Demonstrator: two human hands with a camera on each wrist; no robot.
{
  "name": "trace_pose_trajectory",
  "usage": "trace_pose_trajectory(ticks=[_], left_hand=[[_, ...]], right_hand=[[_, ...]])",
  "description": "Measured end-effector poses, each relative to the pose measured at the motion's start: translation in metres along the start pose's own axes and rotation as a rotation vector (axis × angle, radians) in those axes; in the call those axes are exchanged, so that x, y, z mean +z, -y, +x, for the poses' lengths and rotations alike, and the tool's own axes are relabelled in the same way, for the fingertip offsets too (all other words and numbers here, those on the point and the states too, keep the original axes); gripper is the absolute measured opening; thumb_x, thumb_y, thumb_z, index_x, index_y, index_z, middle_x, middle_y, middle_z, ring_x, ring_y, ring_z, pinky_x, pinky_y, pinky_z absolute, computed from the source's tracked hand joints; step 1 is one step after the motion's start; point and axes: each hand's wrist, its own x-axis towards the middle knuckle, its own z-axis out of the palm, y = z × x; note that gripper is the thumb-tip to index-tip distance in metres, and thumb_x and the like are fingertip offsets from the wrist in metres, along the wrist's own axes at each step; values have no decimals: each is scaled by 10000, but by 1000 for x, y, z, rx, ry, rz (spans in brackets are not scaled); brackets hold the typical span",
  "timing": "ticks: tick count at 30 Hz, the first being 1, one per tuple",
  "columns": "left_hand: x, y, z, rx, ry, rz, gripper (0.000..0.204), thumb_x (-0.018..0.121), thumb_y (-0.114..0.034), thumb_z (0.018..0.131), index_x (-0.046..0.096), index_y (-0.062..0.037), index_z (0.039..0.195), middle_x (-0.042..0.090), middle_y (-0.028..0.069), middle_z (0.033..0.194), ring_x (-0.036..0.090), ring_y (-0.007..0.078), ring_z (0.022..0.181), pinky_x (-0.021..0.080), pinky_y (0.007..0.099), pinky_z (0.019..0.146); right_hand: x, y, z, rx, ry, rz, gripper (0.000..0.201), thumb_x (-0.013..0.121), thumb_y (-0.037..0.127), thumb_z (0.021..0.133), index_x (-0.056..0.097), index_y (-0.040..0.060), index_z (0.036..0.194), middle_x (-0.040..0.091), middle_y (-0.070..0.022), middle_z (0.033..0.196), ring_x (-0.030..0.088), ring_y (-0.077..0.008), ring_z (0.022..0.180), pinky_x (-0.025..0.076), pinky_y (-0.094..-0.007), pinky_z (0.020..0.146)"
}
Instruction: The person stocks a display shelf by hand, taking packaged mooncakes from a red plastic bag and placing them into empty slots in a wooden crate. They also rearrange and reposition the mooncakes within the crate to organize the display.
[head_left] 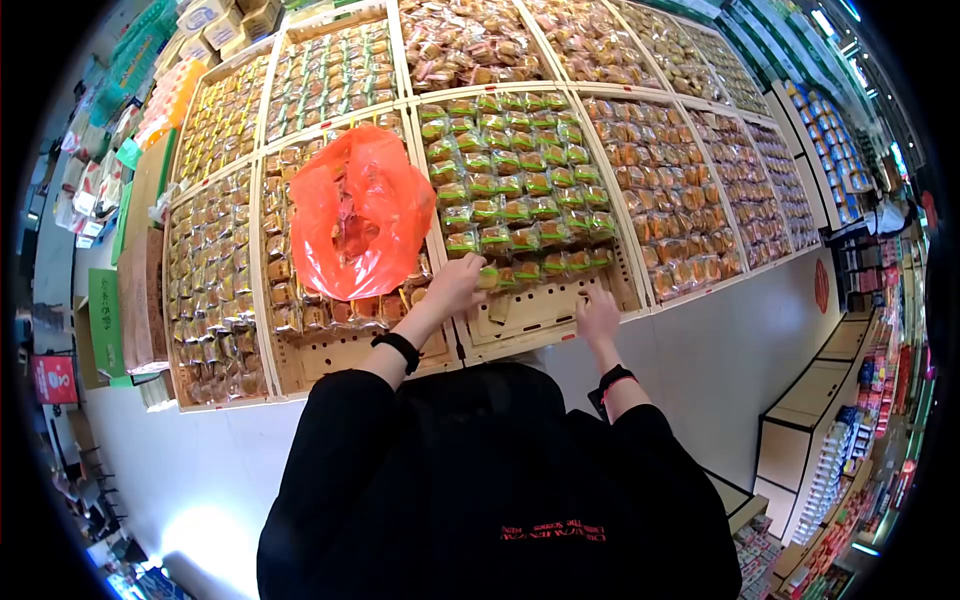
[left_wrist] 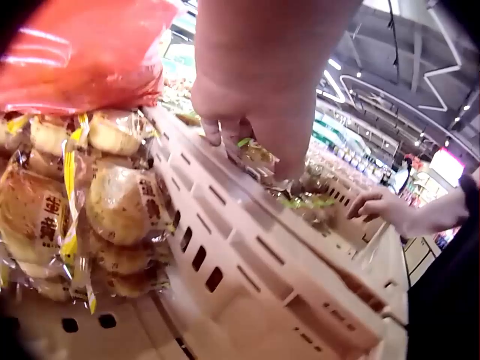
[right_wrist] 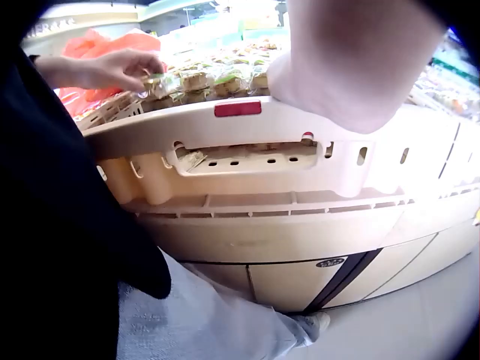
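In the head view my left hand (head_left: 455, 288) is at the front left corner of a crate (head_left: 520, 335) of wrapped pastries. Its thumb and fingers pinch a clear-wrapped pastry (head_left: 488, 277) with a green label, at the left end of the front row. The left wrist view has this hand (left_wrist: 259, 112) reaching over the crate's side wall, its fingertips partly hidden. My right hand (head_left: 598, 312) is over the front right part of the same crate, fingers loosely bent and apart from the pastries. The right wrist view shows only the back of that hand (right_wrist: 337, 97).
An orange-red plastic bag (head_left: 400, 230) lies open on the pastries in the crate to the left. More crates of wrapped pastries (head_left: 680, 210) adjoin on the right and behind. A cardboard box (head_left: 143, 300) stands at the far left, and shelves (head_left: 840, 470) of goods line the right.
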Motion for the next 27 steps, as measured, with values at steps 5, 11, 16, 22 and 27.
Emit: trace_pose_trajectory(ticks=[5,11,16,22,27], left_hand=[[17,15,-1,41,-110,314,344,622,-94,576,512,-17,893,495,126,930,469,294,951,403,368,831],[31,15,4,-89,-118,459,251,589,-89,583,531,-32,820,496,117,887,469,276,899,401,374,788],[-9,-3,3,-163,-222,157,209,595,-130,682,531,-14,844,511,144,858,521,299,836,436,391,714],[-101,44,-26,-416,-797,64,98,543,-100,804,576,-11,829,579,153,773,565,304,736,445,367,675],[-102,124,-91,-773,-425,286,312,511,-213,842,517,16,1053,536,204,1081,503,352,1013,406,422,860]], right_hand=[[8,-6,0,-23,-37,-68,134,523,194,741,620,145,819,598,-41,848,545,-237,851,457,-375,712],[5,-4,1,28,19,-90,130,522,197,734,631,141,778,598,-55,799,548,-237,834,459,-370,703],[11,-7,3,-3,38,-65,135,509,182,732,632,139,769,604,-46,794,555,-242,805,457,-371,697],[4,-3,0,-8,31,10,104,517,168,744,610,131,773,599,-45,804,552,-245,805,454,-365,690],[4,-4,0,-23,1,37,103,519,177,750,609,129,761,603,-38,791,553,-243,795,451,-366,680]])
